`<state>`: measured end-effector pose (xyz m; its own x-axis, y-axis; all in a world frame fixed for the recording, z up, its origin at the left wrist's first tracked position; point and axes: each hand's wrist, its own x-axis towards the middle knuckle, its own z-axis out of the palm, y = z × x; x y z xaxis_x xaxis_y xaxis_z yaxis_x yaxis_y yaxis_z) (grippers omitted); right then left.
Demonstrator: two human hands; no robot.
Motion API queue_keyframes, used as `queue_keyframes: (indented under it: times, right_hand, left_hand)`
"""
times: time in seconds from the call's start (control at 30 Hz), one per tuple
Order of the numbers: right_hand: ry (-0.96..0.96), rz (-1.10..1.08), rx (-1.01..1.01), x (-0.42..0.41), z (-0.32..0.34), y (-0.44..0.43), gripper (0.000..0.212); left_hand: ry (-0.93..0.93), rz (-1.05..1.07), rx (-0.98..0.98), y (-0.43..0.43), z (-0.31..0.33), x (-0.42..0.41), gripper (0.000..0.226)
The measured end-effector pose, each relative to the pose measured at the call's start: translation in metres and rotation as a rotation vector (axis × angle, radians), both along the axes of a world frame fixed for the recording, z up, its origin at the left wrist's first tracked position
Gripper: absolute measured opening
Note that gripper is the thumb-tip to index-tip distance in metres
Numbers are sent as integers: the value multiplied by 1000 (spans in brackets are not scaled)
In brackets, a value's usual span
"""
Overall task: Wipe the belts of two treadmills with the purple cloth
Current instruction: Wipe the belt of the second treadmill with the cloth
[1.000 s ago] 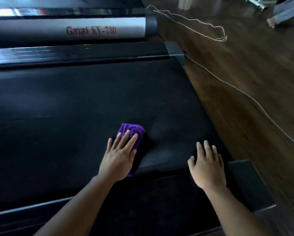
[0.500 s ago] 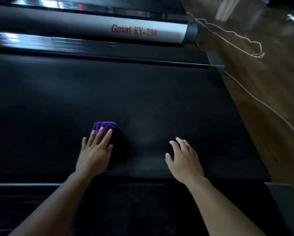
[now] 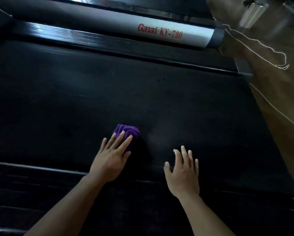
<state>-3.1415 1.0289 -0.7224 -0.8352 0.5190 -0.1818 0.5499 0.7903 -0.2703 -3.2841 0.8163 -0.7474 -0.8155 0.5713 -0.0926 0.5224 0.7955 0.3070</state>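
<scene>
A wide black treadmill belt fills most of the view. My left hand lies flat on a bunched purple cloth and presses it onto the belt near the belt's front edge; only the cloth's far part shows past my fingers. My right hand rests palm down on the belt to the right of the cloth, fingers spread, holding nothing.
A glossy black side rail and a silver tube marked "Ganas KY-730" run along the far side. A dark step lies below my wrists. Brown wood floor at right carries a thin white cord.
My left hand has slid the cloth leftward along the belt, and my right hand has followed it left. The view has shifted, so more of the far rail shows.
</scene>
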Motion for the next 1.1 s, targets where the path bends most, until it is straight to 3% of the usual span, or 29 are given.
queue_keyframes:
  times: [0.4, 0.77, 1.1]
  right_hand:
    - [21, -3, 33, -2, -5, -2, 61]
    - [27, 59, 74, -46, -15, 62, 66]
    - [114, 50, 189, -46, -29, 60, 63]
  left_hand:
    - [-12, 287, 28, 34, 5, -45, 58]
    - [-28, 290, -6, 113, 2, -116, 58]
    - [-5, 275, -1, 177, 2, -198, 58]
